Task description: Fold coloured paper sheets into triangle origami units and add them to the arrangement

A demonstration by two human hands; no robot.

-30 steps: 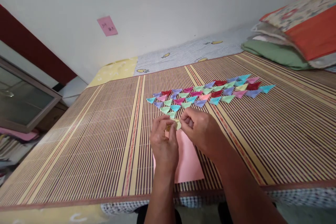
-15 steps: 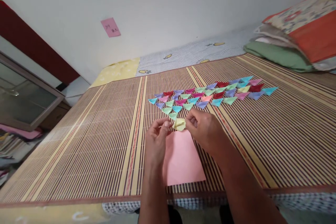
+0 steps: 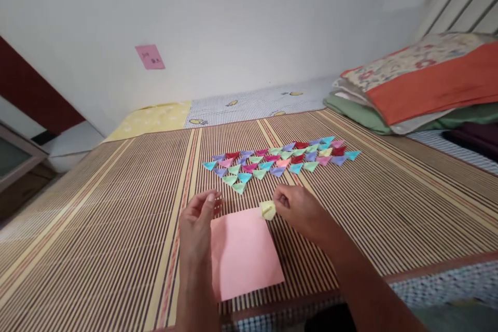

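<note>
A small pale-yellow folded paper boat [image 3: 267, 210] is pinched at its right end by my right hand [image 3: 298, 210]. It is at the upper right corner of a pink sheet of paper [image 3: 247, 257]. My left hand [image 3: 199, 218] is beside the sheet's upper left edge, fingers loosely curved and apart, with nothing seen in them. Beyond both hands, several small folded paper boats in green, blue, purple, red and pink lie in slanting rows; a light green boat [image 3: 240, 187] is at the near tip.
Everything lies on a striped bamboo mat [image 3: 109, 228]. Folded bedding [image 3: 420, 83] with an orange and floral cover is piled at the right back. A white wall [image 3: 233, 21] with a pink note [image 3: 150, 57] rises behind. A cabinet [image 3: 17, 158] stands at the left.
My left hand has come away from the yellow boat and moved left. The right hand keeps the boat, now turned and at the pink sheet's corner. The view has swung right.
</note>
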